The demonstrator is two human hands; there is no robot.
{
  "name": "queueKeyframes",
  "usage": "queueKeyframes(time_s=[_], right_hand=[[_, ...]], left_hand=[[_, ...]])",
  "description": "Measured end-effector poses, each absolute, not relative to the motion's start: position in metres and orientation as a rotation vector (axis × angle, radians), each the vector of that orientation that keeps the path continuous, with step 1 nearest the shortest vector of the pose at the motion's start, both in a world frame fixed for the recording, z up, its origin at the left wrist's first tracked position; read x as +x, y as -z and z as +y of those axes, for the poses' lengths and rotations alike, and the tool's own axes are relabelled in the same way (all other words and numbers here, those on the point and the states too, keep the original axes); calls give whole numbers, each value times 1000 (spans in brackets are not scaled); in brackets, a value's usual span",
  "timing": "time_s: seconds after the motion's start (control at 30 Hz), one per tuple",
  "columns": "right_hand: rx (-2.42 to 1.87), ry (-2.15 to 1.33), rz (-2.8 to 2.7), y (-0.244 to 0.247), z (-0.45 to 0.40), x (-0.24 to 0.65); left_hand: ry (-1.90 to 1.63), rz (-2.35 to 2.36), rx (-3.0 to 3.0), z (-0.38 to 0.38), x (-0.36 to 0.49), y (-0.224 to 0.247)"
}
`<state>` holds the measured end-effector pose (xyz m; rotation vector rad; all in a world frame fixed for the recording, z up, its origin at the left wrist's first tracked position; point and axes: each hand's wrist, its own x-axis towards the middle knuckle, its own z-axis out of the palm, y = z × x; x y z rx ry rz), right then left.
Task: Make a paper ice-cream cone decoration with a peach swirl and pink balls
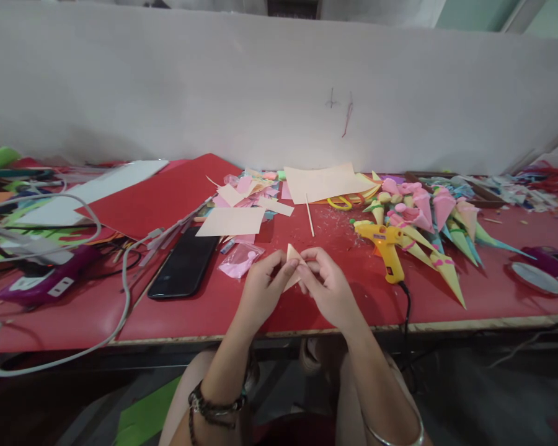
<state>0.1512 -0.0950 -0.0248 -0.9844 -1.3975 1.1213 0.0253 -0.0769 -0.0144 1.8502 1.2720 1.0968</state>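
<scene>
Between my two hands, over the front of the red table [288, 313], is a small piece of cream paper [292, 252] that comes to a point at the top. My left hand [261, 288] pinches its left side with thumb and fingers. On the other side my right hand [328, 286] grips it too, thumb tips close together. Part of the paper is hidden by the fingers. A thin wooden stick [310, 215] lies just beyond. A clear plastic bag [240, 259] with pink bits is left of my left hand; a yellow glue gun [384, 244] lies right of my right hand.
A black phone [185, 263] and white cables [129, 291] lie left. Cream sheets [323, 181], paper scraps [235, 192] and yellow-handled scissors [339, 203] are further back. Several paper cones [442, 207] are piled right. A white partition [260, 87] rises behind; purple power strips [51, 279] sit at the side.
</scene>
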Motion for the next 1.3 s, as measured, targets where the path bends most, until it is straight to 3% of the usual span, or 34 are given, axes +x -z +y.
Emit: queueKeyframes(time_s=[0.3, 0.93, 1.3], right_hand=[[-1031, -1200, -1443, 30, -95, 141], [-1164, -902, -1691, 23, -96, 145], [-1102, -1026, -1628, 24, -99, 143]], left_hand=[[-1220, 1163, 1588, -76, 25, 16], [-1508, 1082, 1301, -70, 26, 26], [-1515, 986, 1237, -66, 19, 29]])
